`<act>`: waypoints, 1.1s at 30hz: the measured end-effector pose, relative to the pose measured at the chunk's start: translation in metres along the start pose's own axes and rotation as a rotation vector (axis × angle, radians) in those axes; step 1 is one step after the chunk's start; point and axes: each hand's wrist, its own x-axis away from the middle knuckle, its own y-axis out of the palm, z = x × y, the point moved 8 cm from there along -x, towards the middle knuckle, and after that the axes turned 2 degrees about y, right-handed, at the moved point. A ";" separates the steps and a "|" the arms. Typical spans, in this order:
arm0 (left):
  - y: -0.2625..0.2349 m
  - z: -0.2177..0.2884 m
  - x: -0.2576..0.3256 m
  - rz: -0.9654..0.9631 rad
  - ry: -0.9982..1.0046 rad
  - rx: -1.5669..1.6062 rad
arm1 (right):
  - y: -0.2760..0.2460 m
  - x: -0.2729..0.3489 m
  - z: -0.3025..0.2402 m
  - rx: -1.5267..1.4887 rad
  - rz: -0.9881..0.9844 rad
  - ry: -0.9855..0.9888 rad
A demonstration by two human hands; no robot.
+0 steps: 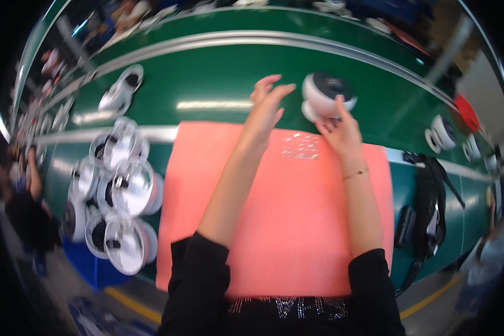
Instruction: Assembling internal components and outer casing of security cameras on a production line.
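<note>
A white round device [313, 95] with a black face and a small white base is tilted over the green belt, slightly blurred. My right hand [344, 133] grips its near side, one finger reaching up toward the black face and others curled beneath. To the left of it, my left hand [269, 103] is raised with fingers apart and nothing in them. It stays a short gap away from the device. Below both hands lies a pink mat [285, 224] with a patch of small shiny clear pieces [301, 146] near its far edge.
Several clear-fronted white round units [131, 187] are stacked left of the mat. Another white unit [116, 96] lies on the belt [207, 75] at far left. Similar devices [443, 133] stand at the right. A black strapped bag [428, 207] lies right of the mat. Other people work at both sides.
</note>
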 end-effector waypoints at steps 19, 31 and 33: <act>-0.023 -0.045 0.014 0.253 0.606 -1.262 | 0.126 0.263 0.126 0.177 -0.849 0.858; -0.002 -0.025 0.008 0.083 0.384 -1.232 | 0.147 0.277 0.089 -0.408 -1.029 0.778; -0.004 -0.029 0.006 0.080 0.358 -1.228 | 0.148 0.278 0.097 -0.386 -1.039 0.810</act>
